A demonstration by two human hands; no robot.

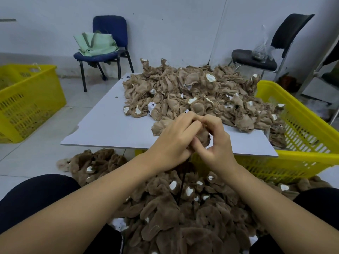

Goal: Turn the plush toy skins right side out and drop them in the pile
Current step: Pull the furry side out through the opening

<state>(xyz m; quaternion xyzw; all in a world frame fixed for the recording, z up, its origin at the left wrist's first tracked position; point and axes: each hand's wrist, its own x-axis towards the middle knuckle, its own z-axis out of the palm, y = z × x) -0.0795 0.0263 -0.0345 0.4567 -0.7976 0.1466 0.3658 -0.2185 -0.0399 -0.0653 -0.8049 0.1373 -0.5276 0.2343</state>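
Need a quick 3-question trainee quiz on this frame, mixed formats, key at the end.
1. True or false: both hands grip the same plush skin.
2. Where does the heap of inside-out skins lie? A) on the grey board B) on the blue chair C) in the left yellow crate
3. Fill in: the finished furry skins are piled on the ____, between the person's legs.

Key: 1 true; 2 A; 3 floor
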